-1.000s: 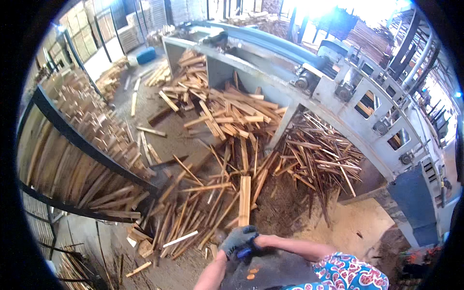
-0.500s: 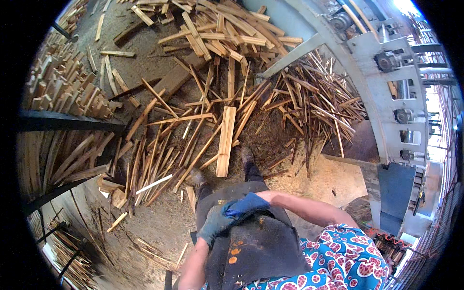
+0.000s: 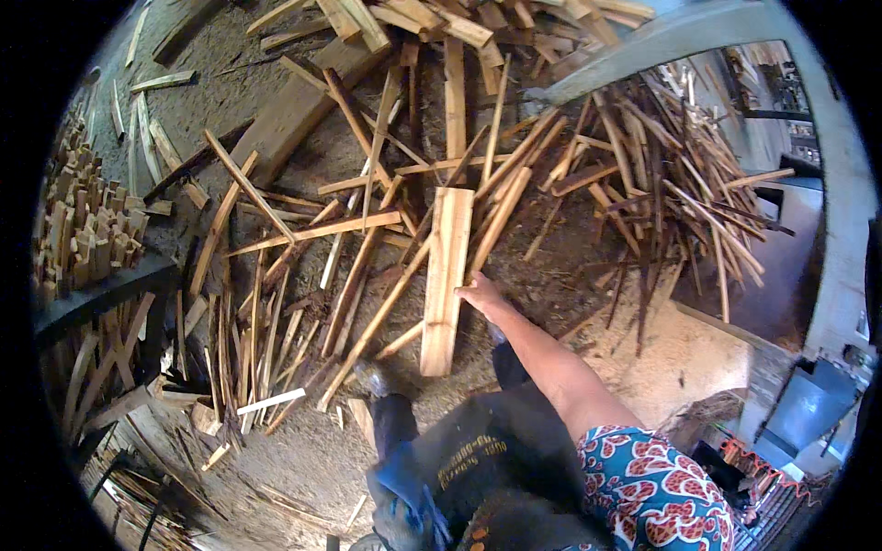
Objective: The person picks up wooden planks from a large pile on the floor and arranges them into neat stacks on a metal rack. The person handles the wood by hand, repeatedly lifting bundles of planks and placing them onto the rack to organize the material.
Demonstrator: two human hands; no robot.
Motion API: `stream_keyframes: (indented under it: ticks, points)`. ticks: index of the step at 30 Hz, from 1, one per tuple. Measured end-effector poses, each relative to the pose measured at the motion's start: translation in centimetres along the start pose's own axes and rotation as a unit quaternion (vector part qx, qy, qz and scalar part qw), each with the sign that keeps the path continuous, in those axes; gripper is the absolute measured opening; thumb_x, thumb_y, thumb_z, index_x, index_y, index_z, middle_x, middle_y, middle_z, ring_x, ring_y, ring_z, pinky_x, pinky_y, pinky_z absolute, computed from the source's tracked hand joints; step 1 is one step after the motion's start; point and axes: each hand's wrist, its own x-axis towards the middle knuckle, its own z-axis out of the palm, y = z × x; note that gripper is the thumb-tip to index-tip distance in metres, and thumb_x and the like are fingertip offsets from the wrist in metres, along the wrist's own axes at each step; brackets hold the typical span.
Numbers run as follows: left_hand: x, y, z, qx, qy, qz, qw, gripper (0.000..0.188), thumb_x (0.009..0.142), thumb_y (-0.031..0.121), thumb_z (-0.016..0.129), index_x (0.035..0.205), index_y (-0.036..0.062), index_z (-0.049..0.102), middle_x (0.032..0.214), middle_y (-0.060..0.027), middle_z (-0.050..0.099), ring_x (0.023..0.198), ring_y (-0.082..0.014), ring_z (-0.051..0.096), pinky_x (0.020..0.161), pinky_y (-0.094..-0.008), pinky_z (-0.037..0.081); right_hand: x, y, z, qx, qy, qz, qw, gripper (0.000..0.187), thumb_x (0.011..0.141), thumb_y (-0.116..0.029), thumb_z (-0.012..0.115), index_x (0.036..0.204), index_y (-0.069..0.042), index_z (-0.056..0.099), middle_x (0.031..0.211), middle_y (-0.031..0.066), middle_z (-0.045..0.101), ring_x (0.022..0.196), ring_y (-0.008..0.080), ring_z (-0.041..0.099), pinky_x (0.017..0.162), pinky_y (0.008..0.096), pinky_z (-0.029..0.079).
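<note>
— Plank (image 3: 446,275), pale and broad: where does it lie?
— On the sawdust floor (image 3: 680,358) just ahead of the person's feet, lengthwise away from them, its far end among the scattered offcuts.
— Nearest first: the hands?
— The left hand (image 3: 401,500), in a blue and grey glove, hangs low by the dark apron; I cannot tell whether it grips anything. The bare right hand (image 3: 480,292) reaches out and touches the plank's right edge, fingers pressed together along it.
— Farther out?
— Thin strips (image 3: 322,230) crisscross to the left, with stacked short blocks (image 3: 87,230) beyond. A heap of dark slats (image 3: 661,174) lies right, under a grey machine frame (image 3: 671,37).
</note>
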Motion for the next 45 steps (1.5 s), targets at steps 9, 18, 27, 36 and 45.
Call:
stream_keyframes:
  ticks: [9,18,27,36,45]
  points:
    - [8.2,1.4,0.3,-0.05,0.006,-0.032,0.998,0.034,0.074,0.019,0.061,0.1,-0.0015,0.053,0.075,-0.0095,0.059,0.066,-0.0215,0.055,0.062,-0.0325,0.044,5.6,3.7,5.2,-0.057,0.007,-0.071,0.996,0.017,0.07,-0.011,0.065,0.079,0.004,0.061,0.072,0.0102,0.063,0.063,0.0189,0.06,0.059,0.0322,0.049]
    - [11.6,13.8,-2.4,-0.209,0.001,0.013,0.978,0.033,0.075,0.019,0.061,0.101,-0.0011,0.054,0.077,-0.0085,0.06,0.065,-0.0184,0.055,0.061,-0.0305,0.044,-15.4,-6.3,-7.3,0.039,-0.011,-0.205,0.978,0.042,0.078,-0.036,0.058,0.102,-0.001,0.057,0.087,0.0123,0.061,0.078,0.0209,0.057,0.071,0.0349,0.044]
    - [5.9,22.5,-9.6,-0.402,0.033,-0.066,0.913,0.032,0.076,0.02,0.061,0.101,-0.0007,0.056,0.079,-0.0076,0.061,0.064,-0.0153,0.055,0.059,-0.0286,0.044,-24.2,-19.2,-22.3,-0.123,0.099,-0.417,0.895,0.04,0.075,-0.024,0.053,0.112,-0.008,0.05,0.088,0.0183,0.06,0.079,0.0318,0.059,0.07,0.0394,0.048]
    - [6.4,24.7,-16.0,-0.493,-0.039,-0.09,0.864,0.027,0.079,0.016,0.058,0.1,-0.0003,0.058,0.086,-0.0029,0.061,0.072,-0.0109,0.055,0.065,-0.0248,0.045,-30.6,-26.1,-28.7,-0.358,-0.011,-0.333,0.872,0.036,0.073,-0.023,0.06,0.101,-0.002,0.056,0.091,0.0174,0.061,0.089,0.0277,0.059,0.076,0.0356,0.044]
    - [15.6,17.8,-22.6,-0.534,0.042,-0.025,0.844,0.023,0.082,0.019,0.054,0.1,0.0041,0.056,0.079,0.001,0.055,0.066,-0.009,0.05,0.061,-0.0276,0.041,-36.7,-29.4,-24.2,-0.077,-0.222,-0.226,0.945,0.05,0.063,-0.024,0.065,0.107,0.0,0.056,0.102,0.0091,0.059,0.095,0.0169,0.052,0.086,0.0309,0.04]
